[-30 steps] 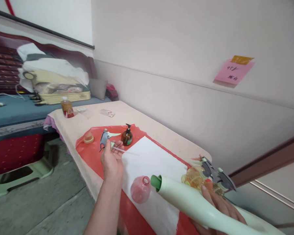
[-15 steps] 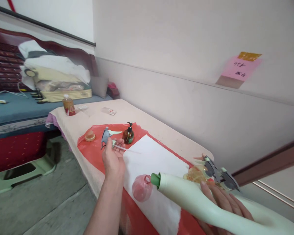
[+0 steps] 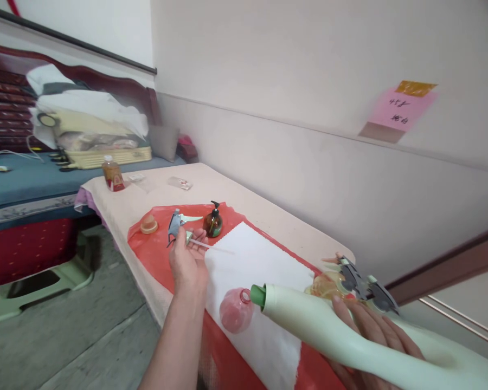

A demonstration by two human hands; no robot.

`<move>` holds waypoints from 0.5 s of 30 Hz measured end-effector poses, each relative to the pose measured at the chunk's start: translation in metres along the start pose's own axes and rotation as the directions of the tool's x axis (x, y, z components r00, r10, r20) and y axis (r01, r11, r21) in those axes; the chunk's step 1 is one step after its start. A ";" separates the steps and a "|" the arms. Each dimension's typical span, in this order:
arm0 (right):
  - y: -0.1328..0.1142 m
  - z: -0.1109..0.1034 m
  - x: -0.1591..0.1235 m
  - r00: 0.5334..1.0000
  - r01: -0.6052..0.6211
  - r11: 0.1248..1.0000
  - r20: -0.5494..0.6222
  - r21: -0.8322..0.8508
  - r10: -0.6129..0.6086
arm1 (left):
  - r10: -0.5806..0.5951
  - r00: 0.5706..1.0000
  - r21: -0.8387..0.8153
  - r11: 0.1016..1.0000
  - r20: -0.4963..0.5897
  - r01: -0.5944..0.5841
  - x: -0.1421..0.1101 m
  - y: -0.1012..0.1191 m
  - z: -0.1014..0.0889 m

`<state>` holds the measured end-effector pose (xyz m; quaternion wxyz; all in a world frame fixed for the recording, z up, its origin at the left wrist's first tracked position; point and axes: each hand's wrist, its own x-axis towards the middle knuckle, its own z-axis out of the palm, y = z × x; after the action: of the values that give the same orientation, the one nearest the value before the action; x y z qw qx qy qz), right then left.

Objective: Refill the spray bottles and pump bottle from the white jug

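My left hand [image 3: 187,260] is closed round a grey and pale green spray-trigger head [image 3: 175,225], whose thin clear tube [image 3: 211,248] sticks out to the right over a white cloth [image 3: 252,271]. My right hand [image 3: 370,336] grips a big pale green bottle [image 3: 329,338] held on its side. Its dark green open neck [image 3: 258,295] points left, right beside the mouth of a small pink round bottle [image 3: 236,311] standing on the cloth.
A red sheet [image 3: 154,249] covers the cream-clothed table [image 3: 154,200]. On it are a brown pump bottle [image 3: 212,222], an orange cap [image 3: 148,225], an amber bottle [image 3: 111,174], and another yellow spray bottle [image 3: 350,284] by my right hand. The wall runs along the right; a bed stands far left.
The view shifted slightly. My left hand rose a little with the trigger head. The big green bottle's neck stays by the pink bottle's mouth.
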<state>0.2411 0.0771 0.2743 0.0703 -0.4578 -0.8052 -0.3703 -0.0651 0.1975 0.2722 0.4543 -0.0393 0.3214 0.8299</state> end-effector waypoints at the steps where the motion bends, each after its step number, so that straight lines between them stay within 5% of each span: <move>1: 0.000 0.000 0.001 1.000 -0.002 1.000 -0.007 0.008 0.002 | 0.001 1.000 0.000 1.000 -0.002 -0.001 0.000 0.000 0.000; 15: 0.000 0.000 0.005 0.998 -0.005 1.000 -0.069 0.012 0.005 | 0.004 1.000 -0.004 1.000 0.010 -0.004 -0.001 -0.001 0.000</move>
<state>0.2385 0.0802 0.2768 0.1017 -0.4464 -0.8033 -0.3809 -0.0642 0.1971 0.2720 0.4541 -0.0352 0.3177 0.8317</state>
